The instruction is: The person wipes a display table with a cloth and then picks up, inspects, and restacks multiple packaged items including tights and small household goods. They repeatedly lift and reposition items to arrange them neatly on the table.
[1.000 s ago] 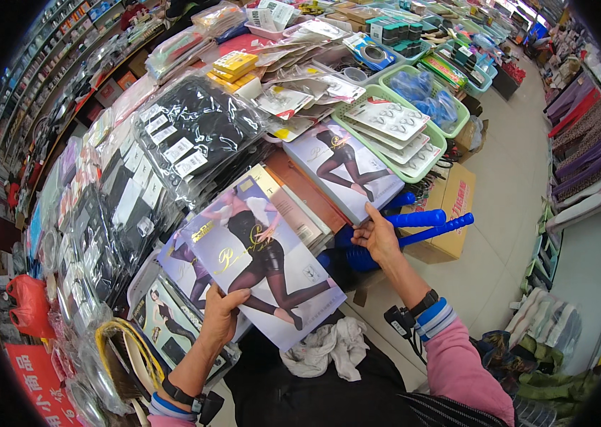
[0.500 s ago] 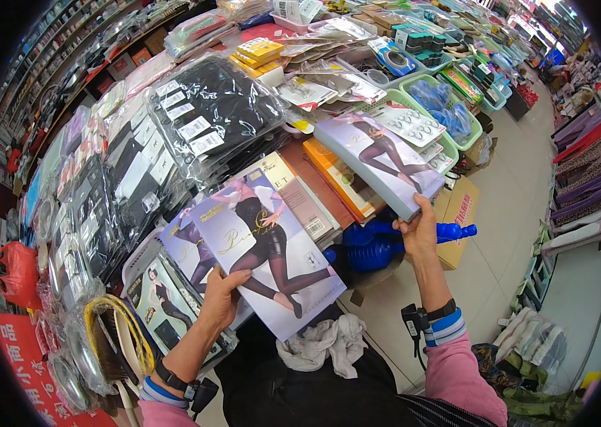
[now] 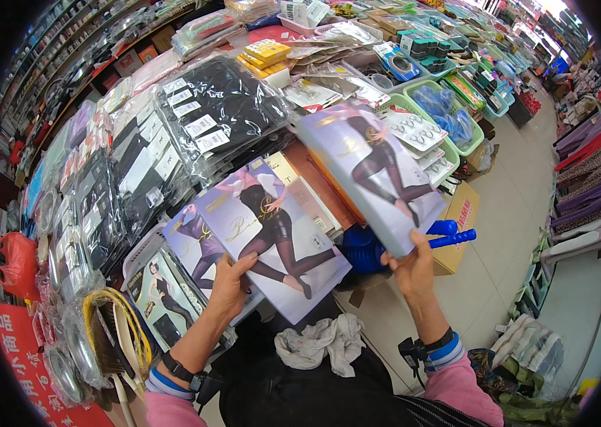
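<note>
Over the counter's (image 3: 277, 33) near edge, the left pack (image 3: 272, 238) and right pack (image 3: 364, 160) both bear gold script; white labels (image 3: 201, 127) line a black bundle (image 3: 243, 92) farther in. Since the last frame, the right pack has shifted nearer the person and the left pack. The left grip (image 3: 231, 285) pinches the left pack's lower-left edge, the right grip (image 3: 414, 270) the right pack's near end.

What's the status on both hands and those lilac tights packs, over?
Left hand holding a flat lilac tights pack. Right hand gripping a thicker lilac pack by its near end. Blue plastic goods close beside right hand.
</note>
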Available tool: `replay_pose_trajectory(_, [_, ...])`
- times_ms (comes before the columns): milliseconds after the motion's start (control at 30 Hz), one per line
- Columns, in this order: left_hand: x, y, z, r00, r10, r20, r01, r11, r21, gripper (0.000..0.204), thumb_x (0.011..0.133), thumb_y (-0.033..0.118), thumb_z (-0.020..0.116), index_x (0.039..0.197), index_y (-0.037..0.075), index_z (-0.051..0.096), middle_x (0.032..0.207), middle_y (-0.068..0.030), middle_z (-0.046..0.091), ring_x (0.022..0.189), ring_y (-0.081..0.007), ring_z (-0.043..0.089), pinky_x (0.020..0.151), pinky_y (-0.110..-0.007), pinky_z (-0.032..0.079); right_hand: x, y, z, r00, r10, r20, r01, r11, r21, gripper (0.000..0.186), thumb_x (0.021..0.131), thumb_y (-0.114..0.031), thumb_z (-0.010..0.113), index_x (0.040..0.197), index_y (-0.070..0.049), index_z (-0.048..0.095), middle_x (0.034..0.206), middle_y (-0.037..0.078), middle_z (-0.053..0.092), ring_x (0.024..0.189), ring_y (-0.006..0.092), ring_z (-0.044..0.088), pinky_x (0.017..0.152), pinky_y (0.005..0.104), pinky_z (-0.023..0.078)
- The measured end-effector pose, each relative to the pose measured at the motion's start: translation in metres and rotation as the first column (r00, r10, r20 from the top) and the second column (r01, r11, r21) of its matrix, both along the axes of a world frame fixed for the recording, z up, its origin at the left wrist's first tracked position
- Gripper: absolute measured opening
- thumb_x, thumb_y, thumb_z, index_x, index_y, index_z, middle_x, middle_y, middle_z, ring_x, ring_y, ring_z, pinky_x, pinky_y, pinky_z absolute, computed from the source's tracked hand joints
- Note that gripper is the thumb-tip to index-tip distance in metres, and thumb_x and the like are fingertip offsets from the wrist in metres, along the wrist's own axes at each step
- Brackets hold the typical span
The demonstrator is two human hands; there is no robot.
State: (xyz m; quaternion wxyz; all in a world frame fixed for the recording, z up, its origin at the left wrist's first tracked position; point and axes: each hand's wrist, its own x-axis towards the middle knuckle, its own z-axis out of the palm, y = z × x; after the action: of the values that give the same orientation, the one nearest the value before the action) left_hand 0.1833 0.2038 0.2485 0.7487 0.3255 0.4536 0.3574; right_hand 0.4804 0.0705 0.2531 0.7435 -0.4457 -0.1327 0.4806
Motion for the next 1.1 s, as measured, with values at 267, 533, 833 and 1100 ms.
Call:
replay_pose_trajectory(267, [0.019, -0.005, -0.012, 0.980, 0.001, 0.198, -0.006, 1.000, 0.026, 0.046, 0.089, 0.027, 0.067, 0.127, 0.006, 0.050, 0.120, -0.0043, 0.060, 0.109, -0.0200, 0.058, 0.099, -0.039, 0.044, -0.063, -0.006, -0.004, 0.944, 0.283, -0.169, -0.294, 0.955, -0.041, 0.041, 0.087, -0.018, 0.060, 0.118, 0.006, 0.048, 0.087, 0.014, 0.061, 0.057, 0.0197, 0.058, 0.053, 0.0298, 0.050])
replay_pose_trajectory(533, [0.001, -0.016, -0.016, 0.969, 0.133, 0.206, -0.131, 0.991, -0.024, 0.045, 0.093, 0.030, 0.064, 0.127, 0.006, 0.049, 0.122, -0.0053, 0.060, 0.112, -0.0192, 0.058, 0.097, -0.036, 0.046, -0.078, 0.004, 0.001, 0.878, 0.479, 0.024, -0.471, 0.871, -0.137, 0.044, 0.090, -0.028, 0.062, 0.114, 0.007, 0.053, 0.090, 0.014, 0.061, 0.063, 0.0178, 0.060, 0.053, 0.0279, 0.050])
replay_pose_trajectory(833, [0.006, -0.019, -0.015, 0.930, 0.111, 0.349, -0.158, 0.982, 0.107, 0.046, 0.094, 0.033, 0.061, 0.129, 0.007, 0.048, 0.127, -0.0057, 0.057, 0.116, -0.0209, 0.054, 0.102, -0.041, 0.043, -0.079, -0.002, 0.011, 0.743, 0.665, 0.076, -0.623, 0.728, -0.287, 0.045, 0.089, -0.030, 0.062, 0.109, 0.010, 0.056, 0.076, 0.015, 0.064, 0.057, 0.0194, 0.063, 0.052, 0.0290, 0.052])
replay_pose_trajectory(1100, [0.004, -0.020, -0.016, 0.895, 0.193, 0.403, -0.227, 0.973, 0.038, 0.038, 0.098, 0.028, 0.056, 0.127, 0.005, 0.048, 0.123, -0.0067, 0.058, 0.114, -0.0212, 0.055, 0.103, -0.042, 0.042, -0.084, -0.003, 0.012, 0.752, 0.628, 0.201, -0.537, 0.760, -0.367, 0.046, 0.087, -0.030, 0.066, 0.111, 0.007, 0.055, 0.082, 0.014, 0.065, 0.060, 0.0195, 0.064, 0.054, 0.0288, 0.054])
